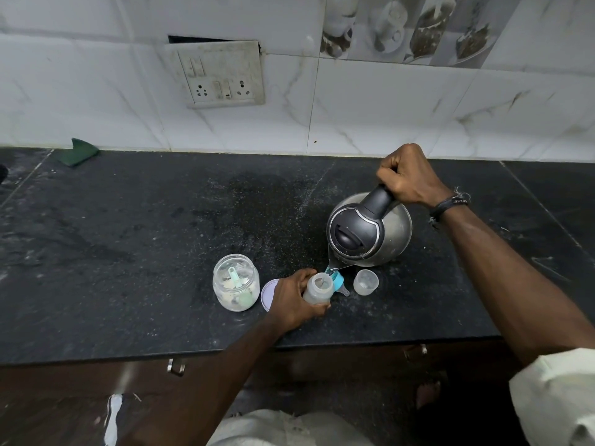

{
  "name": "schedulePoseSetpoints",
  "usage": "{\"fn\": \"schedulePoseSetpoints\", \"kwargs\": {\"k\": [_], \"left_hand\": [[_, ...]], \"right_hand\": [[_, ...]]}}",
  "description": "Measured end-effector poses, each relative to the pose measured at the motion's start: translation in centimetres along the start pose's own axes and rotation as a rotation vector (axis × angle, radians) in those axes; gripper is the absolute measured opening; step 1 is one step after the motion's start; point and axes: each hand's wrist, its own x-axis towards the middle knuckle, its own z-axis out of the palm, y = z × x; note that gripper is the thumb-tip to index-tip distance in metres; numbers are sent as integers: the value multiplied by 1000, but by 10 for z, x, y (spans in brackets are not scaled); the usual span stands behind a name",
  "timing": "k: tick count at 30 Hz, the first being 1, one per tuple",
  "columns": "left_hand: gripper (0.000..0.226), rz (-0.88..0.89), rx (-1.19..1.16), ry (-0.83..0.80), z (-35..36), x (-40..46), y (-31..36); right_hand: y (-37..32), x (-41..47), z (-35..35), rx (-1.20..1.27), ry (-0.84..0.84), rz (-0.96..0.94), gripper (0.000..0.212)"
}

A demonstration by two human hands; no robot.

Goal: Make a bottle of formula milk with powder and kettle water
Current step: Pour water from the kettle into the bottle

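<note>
The black counter lies open to the left and behind the jar. Near the front edge, jar, lid, bottle, cap and tilted kettle crowd together, leaving only narrow gaps.

A black speckled stone table meets a white marble-tiled wall holding a grimy socket plate; dark wooden drawers sit below.

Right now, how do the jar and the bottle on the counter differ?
The jar stands alone, untouched; the bottle is held in the left hand.
The jar is wider and squatter; the bottle is narrower.
The jar holds a green scoop; the bottle sits under the kettle spout, tilted by the right hand.
Both are clear, open-topped containers.
</note>
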Motion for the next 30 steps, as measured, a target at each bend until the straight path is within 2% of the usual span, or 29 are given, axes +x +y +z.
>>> {"fn": "schedulePoseSetpoints", "kwargs": {"k": [4, 10, 14, 16, 19, 22, 25, 30], "left_hand": [[75, -9, 1, 5, 1, 0, -1], [74, -25, -12, 9, 0, 0, -1], [74, -32, -24, 19, 1, 0, -2], [75, -39, -25, 18, 2, 0, -2], [77, -45, -32, 16, 2, 0, -2], [77, -49, -39, 20, 2, 0, -1], [74, -45, -34, 21, 2, -1, 1], [78, -52, -44, 20, 0, -2, 3]], "right_hand": [[4, 0, 0, 70, 6, 44, 30], [17, 4, 5, 148, 53, 107, 37], [27, 11, 8, 241, 126, 194, 50], [29, 17, 9, 276, 176, 236, 44], [28, 29, 12, 331, 263, 323, 34], [27, 43, 25, 379, 357, 421, 39], [20, 56, 43, 449, 444, 545, 33], [9, 80, 81, 556, 573, 770, 42]]}}
